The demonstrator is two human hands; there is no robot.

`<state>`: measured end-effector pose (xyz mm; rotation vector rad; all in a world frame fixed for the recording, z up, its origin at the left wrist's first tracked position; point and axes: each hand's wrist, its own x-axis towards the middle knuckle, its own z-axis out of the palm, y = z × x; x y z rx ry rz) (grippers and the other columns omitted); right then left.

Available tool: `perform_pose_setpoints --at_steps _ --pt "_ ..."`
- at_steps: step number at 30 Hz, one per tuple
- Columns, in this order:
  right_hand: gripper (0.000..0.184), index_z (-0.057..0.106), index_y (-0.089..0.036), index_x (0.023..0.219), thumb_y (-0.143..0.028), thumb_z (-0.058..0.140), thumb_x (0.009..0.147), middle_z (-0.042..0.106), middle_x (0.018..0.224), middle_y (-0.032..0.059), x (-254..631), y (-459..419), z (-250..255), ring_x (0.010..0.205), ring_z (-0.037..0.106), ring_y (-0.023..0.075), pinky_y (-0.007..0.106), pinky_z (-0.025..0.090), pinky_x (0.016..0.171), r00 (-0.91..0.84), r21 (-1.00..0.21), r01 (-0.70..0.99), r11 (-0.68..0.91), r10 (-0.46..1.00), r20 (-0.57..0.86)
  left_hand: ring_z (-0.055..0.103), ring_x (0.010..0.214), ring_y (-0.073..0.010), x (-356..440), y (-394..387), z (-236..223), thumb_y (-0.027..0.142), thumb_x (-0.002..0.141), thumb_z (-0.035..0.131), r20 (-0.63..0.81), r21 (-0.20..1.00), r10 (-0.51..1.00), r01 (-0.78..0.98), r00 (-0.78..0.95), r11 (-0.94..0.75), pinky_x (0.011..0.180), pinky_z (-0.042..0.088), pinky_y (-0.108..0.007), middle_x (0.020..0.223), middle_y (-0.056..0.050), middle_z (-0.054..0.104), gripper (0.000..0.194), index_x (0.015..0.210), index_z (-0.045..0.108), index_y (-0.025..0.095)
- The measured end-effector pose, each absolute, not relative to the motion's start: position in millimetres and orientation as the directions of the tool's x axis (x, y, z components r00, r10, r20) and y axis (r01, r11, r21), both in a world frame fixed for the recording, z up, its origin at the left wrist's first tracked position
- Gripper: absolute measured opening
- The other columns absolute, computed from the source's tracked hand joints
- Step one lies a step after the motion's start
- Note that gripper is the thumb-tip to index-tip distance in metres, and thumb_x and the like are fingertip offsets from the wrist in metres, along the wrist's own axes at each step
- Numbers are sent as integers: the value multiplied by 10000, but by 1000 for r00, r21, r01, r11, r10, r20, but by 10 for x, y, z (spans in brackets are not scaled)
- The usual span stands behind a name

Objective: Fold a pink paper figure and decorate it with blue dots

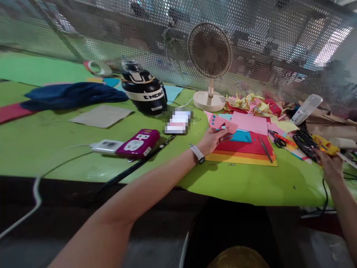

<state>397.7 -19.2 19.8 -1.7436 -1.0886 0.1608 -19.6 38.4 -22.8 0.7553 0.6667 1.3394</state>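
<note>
My left hand [209,142], with a white-strapped watch at the wrist, reaches over a stack of coloured paper. Its fingers are closed on a pink paper piece [219,122] marked with small blue squares. Under that hand lie blue paper [241,136], red paper [237,147] and yellow paper [267,163]. Tweezers [264,149] rest on the stack's right side. At the far right, my right hand [331,165] is closed around a yellow hot glue gun [326,145] with a white glue stick at its rear; its fingers are partly hidden.
Scissors [277,141], paper scraps [249,104] and a clear bottle [306,108] crowd the right side. A fan [210,52] stands behind the paper. Leftward are a phone [178,122], a black jug [145,91], a purple power strip [138,144] with cords, and dark blue cloth [72,95].
</note>
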Motion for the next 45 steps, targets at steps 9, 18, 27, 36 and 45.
perform_pose_setpoints --at_steps 9,18,27,36,45 --pt "379 665 -179 805 -428 840 579 672 723 25 2425 56 372 520 526 97 194 343 395 65 -972 182 148 985 162 744 815 -211 -194 330 -237 377 613 913 23 849 994 -527 111 39 807 591 -351 832 -45 763 376 811 690 149" --pt "318 671 -211 870 -450 783 691 737 897 77 1776 84 39 858 696 268 410 596 794 -201 -944 182 274 951 237 748 843 -231 -188 248 -263 455 649 885 21 909 986 -413 166 50 789 606 -341 887 -83 778 401 845 715 149" --pt "275 720 -210 892 -423 754 722 743 865 70 1819 91 -81 877 697 268 393 606 821 -208 -952 218 217 963 171 749 895 -260 -192 216 -275 449 685 860 10 934 984 -353 177 55 837 605 -382 893 -99 788 367 881 751 159" --pt "262 694 -204 862 -450 710 774 705 775 61 1780 50 -98 740 671 232 345 581 654 -192 -927 275 256 959 208 751 856 -249 -202 197 -233 460 672 868 8 946 987 -320 159 44 792 610 -363 882 -86 790 357 850 755 172" --pt "295 686 -190 878 -465 703 772 730 837 84 1774 62 -67 783 686 241 363 560 710 -212 -929 258 267 953 215 755 862 -250 -184 186 -229 448 680 865 21 943 986 -332 164 35 799 613 -360 860 -79 789 349 858 743 174"
